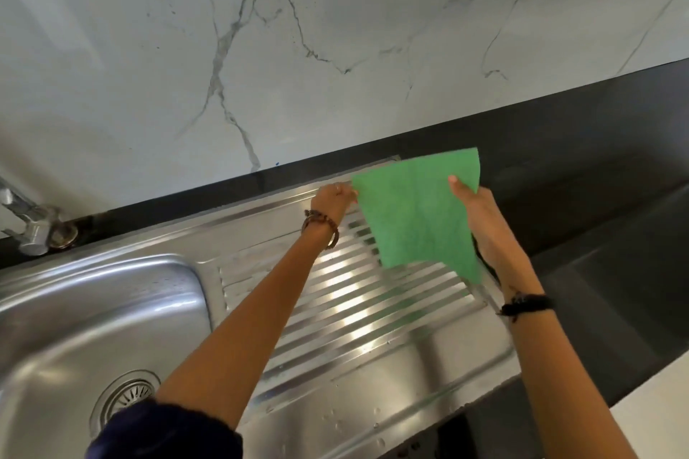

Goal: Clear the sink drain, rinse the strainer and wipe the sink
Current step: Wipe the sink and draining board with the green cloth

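Left grip: left hand (333, 199) pinches the green cloth (419, 214) at its left corner.
Right grip: right hand (481, 220) clamps the right edge.
Cloth: held spread above the ribbed drainboard (346, 294), long axis slanting toward the wall.
Doing it well: probably keep it taut, lay flat, wipe along ribs toward the sink (74, 313).

No text, label, brand, number or sign can be read on anything here.

wall: white marble-look panel (335, 30), grey veins
desk: black top (596, 168), runs along the wall's foot
light: soft glare on wall at upper left
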A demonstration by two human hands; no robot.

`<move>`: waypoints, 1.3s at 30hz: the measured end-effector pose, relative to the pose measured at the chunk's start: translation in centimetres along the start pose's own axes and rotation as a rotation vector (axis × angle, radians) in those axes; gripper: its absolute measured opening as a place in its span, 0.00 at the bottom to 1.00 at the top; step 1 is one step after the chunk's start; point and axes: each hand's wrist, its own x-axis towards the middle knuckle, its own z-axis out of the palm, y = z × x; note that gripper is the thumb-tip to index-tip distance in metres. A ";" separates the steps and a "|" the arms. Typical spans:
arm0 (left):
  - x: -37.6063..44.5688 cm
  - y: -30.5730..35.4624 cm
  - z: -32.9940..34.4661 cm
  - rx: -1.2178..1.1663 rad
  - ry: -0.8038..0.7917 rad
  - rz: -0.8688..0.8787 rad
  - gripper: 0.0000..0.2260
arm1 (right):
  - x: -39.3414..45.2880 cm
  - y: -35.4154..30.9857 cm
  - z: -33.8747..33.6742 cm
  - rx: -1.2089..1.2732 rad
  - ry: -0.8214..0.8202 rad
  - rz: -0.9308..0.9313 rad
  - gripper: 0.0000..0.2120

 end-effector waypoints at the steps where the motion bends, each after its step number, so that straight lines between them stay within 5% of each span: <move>1: 0.7 0.6 0.4 0.046 0.002 0.035 0.09 | 0.4 -0.7 -0.1 -0.111 -0.016 -0.092 0.14; 4: 1.6 0.4 0.8 0.259 -0.033 0.120 0.10 | 0.9 -0.5 0.7 -0.545 -0.149 -0.239 0.17; 6: 1.1 -2.0 0.7 0.348 -0.092 0.125 0.10 | 0.9 2.2 1.4 -0.729 -0.401 -0.165 0.17; 8: -0.2 -5.0 0.4 0.438 -0.145 0.090 0.14 | 0.8 5.4 1.7 -0.908 -0.698 -0.014 0.28; 10: -1.4 -7.4 0.0 0.532 -0.165 0.063 0.18 | 1.2 7.2 1.9 -0.929 -0.779 0.072 0.41; 13: -3.2 -9.7 -0.6 0.737 -0.133 0.118 0.23 | 2.6 8.5 3.3 -0.850 -0.496 -0.036 0.48; 17: -4.8 -11.9 -2.2 0.833 -0.094 0.111 0.28 | 2.9 11.9 5.3 -1.315 -0.250 -0.165 0.52; 20: -5.1 -13.0 -3.1 0.888 -0.079 0.064 0.30 | 3.3 13.8 5.8 -1.379 -0.131 -0.229 0.50; 29: -5.3 -14.7 -3.1 0.839 -0.074 0.037 0.31 | 9.2 12.9 7.1 -1.359 -0.074 -0.296 0.32; 33: -6.2 -15.0 -4.1 0.894 -0.042 0.035 0.49 | 10.6 12.7 7.8 -1.382 -0.047 -0.320 0.27; 39: -8.9 -17.1 -6.3 0.931 0.022 -0.029 0.46 | 10.1 12.5 8.8 -1.394 -0.021 -0.268 0.26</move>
